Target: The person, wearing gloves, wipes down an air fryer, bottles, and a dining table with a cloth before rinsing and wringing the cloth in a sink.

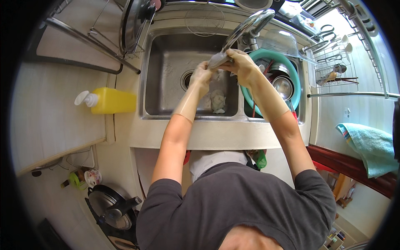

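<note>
Both my hands wear pale, translucent rubber gloves that reach up the forearms. My left hand (201,74) and my right hand (241,64) grip a small, pale, wet object (217,60) between them. It sits right below the mouth of the curved chrome faucet (242,28), with water over it; its exact kind is hard to tell. Beneath them is the stainless steel sink basin (168,62), its drain (187,79) partly hidden by my left hand. A crumpled white cloth or rag (218,101) lies wet on the basin floor.
Beside my right forearm, a turquoise tub (295,70) holds metal bowls and utensils. A clear plastic container (281,42) stands behind it. A yellow pump bottle (115,100) lies left of the sink. A wire utensil rack (336,68) and a light-blue towel (368,140) are at right.
</note>
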### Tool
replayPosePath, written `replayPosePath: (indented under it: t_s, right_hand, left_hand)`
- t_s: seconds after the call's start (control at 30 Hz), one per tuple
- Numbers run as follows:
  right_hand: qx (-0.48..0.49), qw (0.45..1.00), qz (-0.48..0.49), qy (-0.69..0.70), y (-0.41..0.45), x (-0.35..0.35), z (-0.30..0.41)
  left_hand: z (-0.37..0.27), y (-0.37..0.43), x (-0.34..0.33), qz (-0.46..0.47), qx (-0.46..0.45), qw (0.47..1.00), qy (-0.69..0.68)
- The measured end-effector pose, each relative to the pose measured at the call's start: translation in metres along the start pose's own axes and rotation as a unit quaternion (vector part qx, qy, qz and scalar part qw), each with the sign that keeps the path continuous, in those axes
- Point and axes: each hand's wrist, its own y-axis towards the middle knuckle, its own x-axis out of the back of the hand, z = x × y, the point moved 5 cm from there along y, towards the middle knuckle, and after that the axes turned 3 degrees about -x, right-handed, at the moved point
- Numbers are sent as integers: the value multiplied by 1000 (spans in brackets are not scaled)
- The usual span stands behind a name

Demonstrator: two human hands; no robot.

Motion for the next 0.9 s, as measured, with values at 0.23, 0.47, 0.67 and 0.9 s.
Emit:
replayPosePath:
  t_s: [0.23,0.47,0.67,0.9]
  right_hand:
    - [93,810,-127,-565,22,90,29]
    - [77,804,-95,-582,30,63,44]
    - [83,972,-90,-198,41,73,-8]
    - [-66,929,289,220,-23,-46,-29]
  left_hand:
    - [-38,13,-21,3,-131,975,181]
    - [-58,-2,1,2,-135,986,100]
    - [-92,-31,-6,107,-168,975,-100]
    - [-103,-51,28,177,-120,971,-106]
